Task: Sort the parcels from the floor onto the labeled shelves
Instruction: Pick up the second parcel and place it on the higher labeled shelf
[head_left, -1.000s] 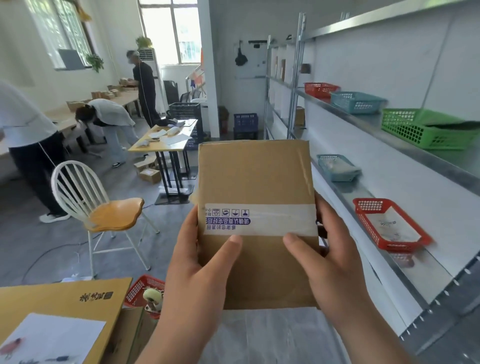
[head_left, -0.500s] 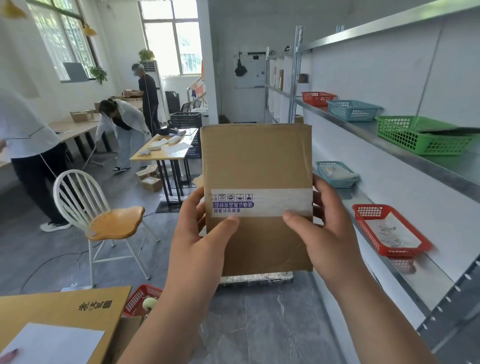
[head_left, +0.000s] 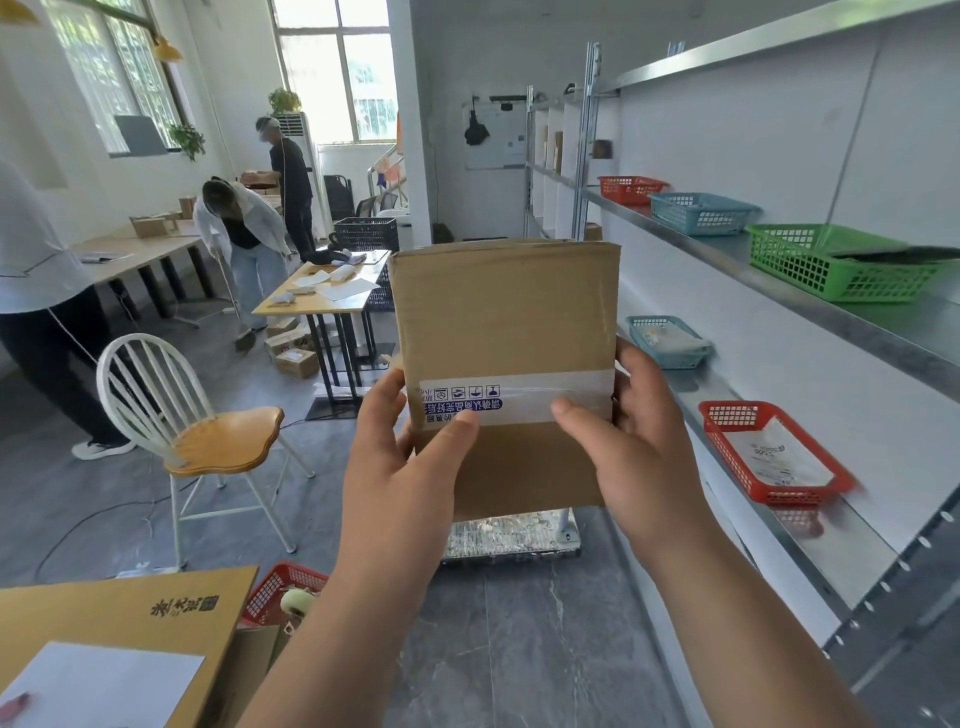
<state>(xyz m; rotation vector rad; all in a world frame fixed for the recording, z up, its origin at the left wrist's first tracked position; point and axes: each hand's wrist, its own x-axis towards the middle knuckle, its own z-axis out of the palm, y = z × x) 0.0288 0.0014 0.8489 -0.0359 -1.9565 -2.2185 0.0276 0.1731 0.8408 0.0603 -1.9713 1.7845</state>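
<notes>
I hold a flat brown cardboard parcel (head_left: 506, 322) upright in front of me, a white tape strip with blue print across its lower half. My left hand (head_left: 402, 467) grips its lower left edge, thumb on the tape. My right hand (head_left: 631, 452) grips the lower right edge, thumb on the tape too. To my right run metal shelves (head_left: 810, 540). The lower one carries a red basket (head_left: 769, 452) with a white packet and a blue basket (head_left: 667, 340). On the upper shelf (head_left: 727, 254) stand a green basket (head_left: 841, 267), a blue basket (head_left: 701, 213) and a red basket (head_left: 628, 188).
A white chair with a wooden seat (head_left: 208, 431) stands left. A wooden table (head_left: 119, 639) with paper is at lower left, a red basket (head_left: 280, 592) beside it. Small boxes (head_left: 293, 356) lie by a farther table (head_left: 332, 291). A silvery packet (head_left: 511, 538) lies on the floor. Three people are at the left.
The view has tilted up and more floor shows under the parcel. The parcel stays in both hands, held slightly farther out. The bent-over person has moved to the right.
</notes>
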